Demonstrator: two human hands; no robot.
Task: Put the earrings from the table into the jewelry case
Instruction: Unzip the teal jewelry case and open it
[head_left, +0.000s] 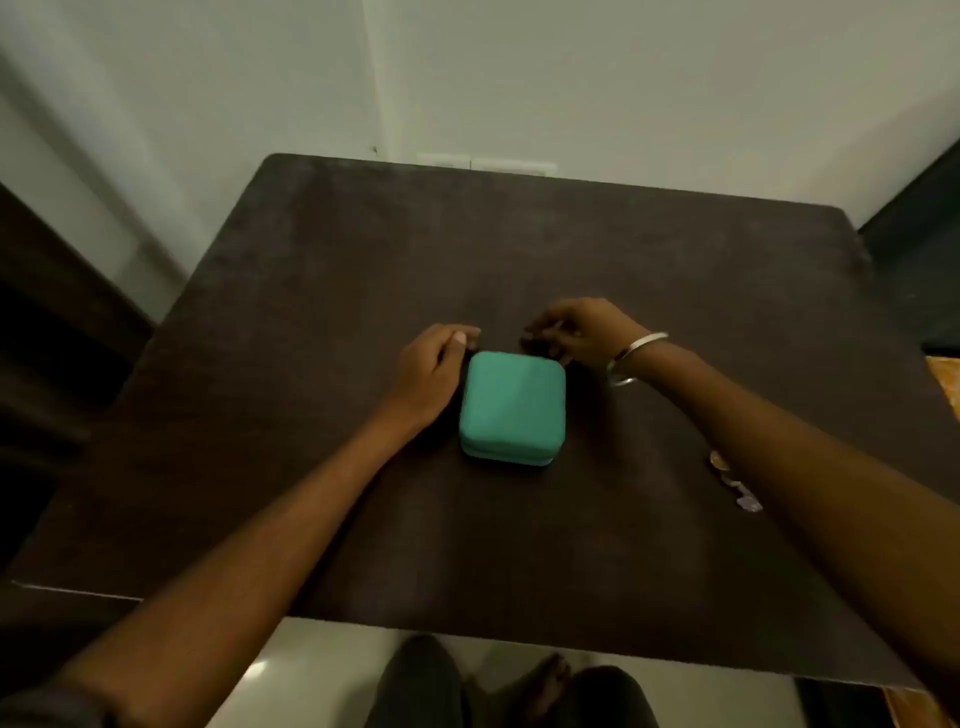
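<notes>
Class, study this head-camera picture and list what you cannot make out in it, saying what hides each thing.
1. Inside of the jewelry case: the lid is down.
2. Earrings: small and blurred, partly behind the right forearm; their number is unclear.
3. Far side of the case: hidden by the lid, so what the right hand and left hand grip there is unclear.
4. Table near corners: cut off by the arms.

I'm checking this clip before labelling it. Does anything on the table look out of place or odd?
Nothing stands out. The closed teal jewelry case sits flat on the table, with the earrings lying apart, partly hidden by the right forearm.
</notes>
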